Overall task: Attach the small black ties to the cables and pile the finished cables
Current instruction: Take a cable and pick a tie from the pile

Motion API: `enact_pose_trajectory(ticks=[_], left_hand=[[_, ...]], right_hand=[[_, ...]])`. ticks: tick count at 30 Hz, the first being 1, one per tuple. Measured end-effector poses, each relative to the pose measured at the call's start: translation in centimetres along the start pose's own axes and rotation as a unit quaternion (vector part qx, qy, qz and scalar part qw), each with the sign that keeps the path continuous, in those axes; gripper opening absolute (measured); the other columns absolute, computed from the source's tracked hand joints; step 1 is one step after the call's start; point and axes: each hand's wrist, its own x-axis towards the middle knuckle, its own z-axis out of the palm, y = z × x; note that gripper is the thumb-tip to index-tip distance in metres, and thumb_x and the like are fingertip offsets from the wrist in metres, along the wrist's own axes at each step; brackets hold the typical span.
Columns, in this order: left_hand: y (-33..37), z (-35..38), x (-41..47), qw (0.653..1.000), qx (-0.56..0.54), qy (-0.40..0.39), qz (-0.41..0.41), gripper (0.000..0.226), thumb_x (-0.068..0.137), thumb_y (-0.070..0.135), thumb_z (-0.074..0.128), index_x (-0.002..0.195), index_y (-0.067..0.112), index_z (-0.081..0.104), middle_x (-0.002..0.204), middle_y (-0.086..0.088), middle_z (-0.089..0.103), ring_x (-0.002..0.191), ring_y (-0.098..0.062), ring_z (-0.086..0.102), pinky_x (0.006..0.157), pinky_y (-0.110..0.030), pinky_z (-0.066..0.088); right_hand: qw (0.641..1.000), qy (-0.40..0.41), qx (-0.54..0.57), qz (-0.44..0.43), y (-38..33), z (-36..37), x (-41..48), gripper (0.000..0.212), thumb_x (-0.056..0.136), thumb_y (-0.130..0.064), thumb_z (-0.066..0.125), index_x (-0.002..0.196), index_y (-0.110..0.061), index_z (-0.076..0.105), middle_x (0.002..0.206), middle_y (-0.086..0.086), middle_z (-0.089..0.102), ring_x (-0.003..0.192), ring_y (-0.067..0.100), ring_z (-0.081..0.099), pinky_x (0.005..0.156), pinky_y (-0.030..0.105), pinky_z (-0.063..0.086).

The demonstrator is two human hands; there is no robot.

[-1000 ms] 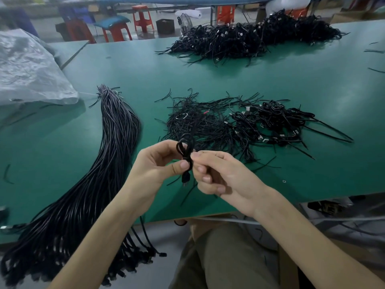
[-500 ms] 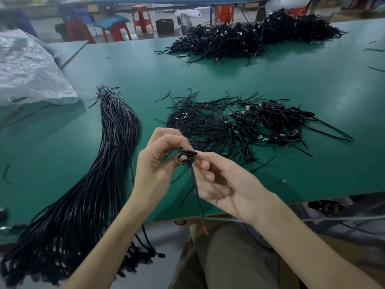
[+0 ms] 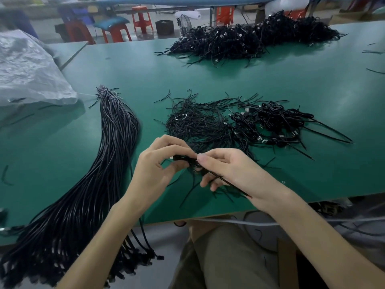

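We hold a coiled cable [image 3: 186, 161] above the table's [image 3: 312, 80] near edge: our left hand [image 3: 155, 172] pinches the coil, our right hand [image 3: 235, 170] grips its tie [image 3: 229, 183]. Just beyond lie loose ties [image 3: 198, 126] and tied cables [image 3: 277, 124]; a long bundle [image 3: 100, 163] lies left.

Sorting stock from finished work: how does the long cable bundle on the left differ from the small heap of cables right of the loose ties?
The long bundle lies straight and uncoiled; the small heap is wound into little coils. The long bundle overhangs the near edge of the table; the small heap sits wholly on it. The long bundle is far larger than the small heap. Both are black cables.
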Motion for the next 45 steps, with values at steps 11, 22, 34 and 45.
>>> enact_pose_trajectory(ticks=[11,22,34,45], left_hand=[[-4.8,-2.9,0.0,0.877,0.366,-0.023,-0.310,0.037,0.103,0.025,0.059,0.126,-0.002,0.050,0.127,-0.022,0.048,0.116,-0.037,0.049,0.094,-0.042,0.045],[-5.3,-3.8,-0.1,0.803,0.489,-0.063,-0.336,0.026,0.105,0.025,0.052,0.090,0.004,0.048,0.095,-0.010,0.048,0.067,-0.026,0.049,0.058,-0.037,0.032],[1.1,2.0,1.3,0.979,0.026,-0.185,-0.084,0.012,0.100,0.019,0.063,0.088,0.022,0.059,0.082,0.004,0.065,0.064,-0.005,0.064,0.063,-0.028,0.052],[-1.0,-2.1,0.6,0.885,-0.352,-0.162,-0.258,0.026,0.105,0.022,0.053,0.110,-0.003,0.056,0.068,0.000,0.047,0.039,-0.009,0.029,0.035,-0.018,0.028]], right_hand=[[0.944,0.285,-0.065,-0.152,-2.0,-6.4,2.5,0.026,0.092,-0.006,0.073,0.116,-0.007,0.062,0.098,0.006,0.072,0.079,0.014,0.073,0.071,0.022,0.058],[0.849,0.381,-0.361,-0.059,1.6,-9.8,3.6,0.065,0.096,-0.015,0.067,0.152,-0.009,0.035,0.145,0.013,0.040,0.132,0.024,0.040,0.110,0.033,0.034],[0.790,0.132,-0.532,-0.276,0.5,0.4,1.3,0.084,0.081,0.009,0.061,0.155,-0.024,0.040,0.156,-0.005,0.041,0.147,0.014,0.027,0.122,0.040,0.021],[0.842,0.219,-0.447,-0.206,1.1,-3.1,2.0,0.052,0.093,0.018,0.042,0.128,-0.011,0.068,0.088,-0.005,0.067,0.080,0.011,0.062,0.078,0.024,0.053]])
